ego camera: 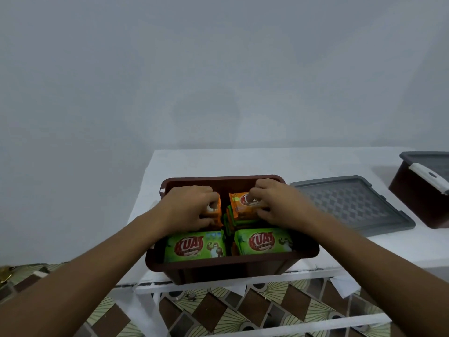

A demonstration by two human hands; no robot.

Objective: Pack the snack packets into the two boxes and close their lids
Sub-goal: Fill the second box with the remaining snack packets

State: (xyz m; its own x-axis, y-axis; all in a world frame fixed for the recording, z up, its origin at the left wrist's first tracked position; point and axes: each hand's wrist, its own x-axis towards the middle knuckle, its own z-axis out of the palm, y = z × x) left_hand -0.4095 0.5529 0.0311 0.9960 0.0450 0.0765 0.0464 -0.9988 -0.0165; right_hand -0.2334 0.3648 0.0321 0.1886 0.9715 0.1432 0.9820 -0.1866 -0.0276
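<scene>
Packing at far row of open brown box (pixel 218 266), right at near edge of white table (pixel 243 164). L hand (pixel 192 205) curled over left orange pkt (pixel 217 210), fingers narrow, gripping its top. R hand (pixel 274 203) likewise on right orange pkt (pixel 243 205), pinched betw. thumb and curled fingers. Near row filled w/ green pkts (pixel 194 245), face-up, side by side. Grey lid (pixel 352 205) flat on table just beside box, to the right, not yet on. Second box (pixel 418 198) at far right of view, lid on top; contents hidden.

Risks, as judgement only:
- Orange pkts left proud of rim, so no clean seat for lid. Cause: stacks beneath too high, or pkts tilted.
- Crushed snacks or split wrapper from hard pressing to flatten them.
- Tipping fwd off table edge under a two-handed downward push, given box position.
- Crammed pkts in middle gap: could spring up on release, esp. if wedged on edge.
</scene>
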